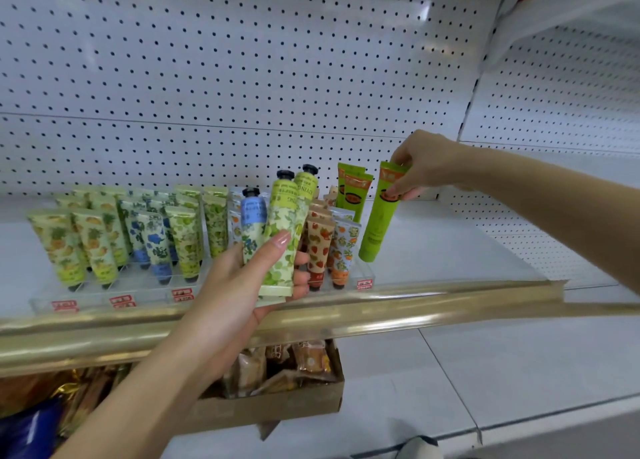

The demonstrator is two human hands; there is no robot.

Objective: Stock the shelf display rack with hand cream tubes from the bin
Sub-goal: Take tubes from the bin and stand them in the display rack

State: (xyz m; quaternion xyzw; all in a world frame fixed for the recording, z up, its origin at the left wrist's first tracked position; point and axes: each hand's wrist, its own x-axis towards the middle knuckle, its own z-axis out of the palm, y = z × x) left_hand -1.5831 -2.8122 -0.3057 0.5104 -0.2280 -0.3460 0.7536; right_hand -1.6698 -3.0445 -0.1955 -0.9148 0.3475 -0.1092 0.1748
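Her right hand is curled over the top of a bright green tube, thumb and fingertips pinching its flat crimped end, which carries an orange band. The tube hangs cap down and a little tilted, its lower end just beside the right end of the clear rack; I cannot tell whether the cap touches the shelf yet.

Her left hand is lower and nearer, palm up, fingers wrapped round three tubes held caps up like a small bunch: a pale green leafy one in front under the thumb, a blue-banded one to its left, and a second green one behind. It hovers in front of the middle of the rack.

The rack itself sits on the white shelf and is mostly filled with rows of patterned tubes standing cap down: yellow-green fruit prints on the left, blue flowers, green leaves, then strawberries and oranges towards the right. Two more bright green tubes stand at its back right corner. Red price labels run along its front.

A gold rail edges the shelf, white pegboard rises behind, and a cardboard box of wrapped snacks sits on the shelf below
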